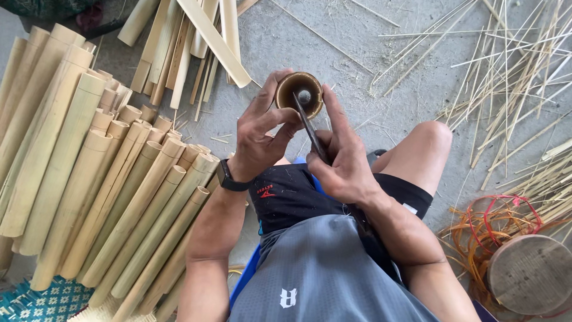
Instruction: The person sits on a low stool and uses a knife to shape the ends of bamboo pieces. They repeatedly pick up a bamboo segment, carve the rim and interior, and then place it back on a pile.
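I look down at a bamboo tube (290, 88) standing on end between my knees, its hollow round opening facing me. My left hand (259, 134) wraps the tube's left side, fingers curled over the rim. My right hand (341, 161) grips a dark, narrow blade (308, 126). The blade's tip rests across the tube's open end, near the middle. A black watch (228, 178) sits on my left wrist.
A stack of cut bamboo tubes (89, 179) lies on the left. Flat bamboo slats (196, 42) lie above. Thin bamboo strips (506, 77) are scattered on the concrete floor at right. A round wooden block (530, 273) sits by orange and red cords (488, 220) at lower right.
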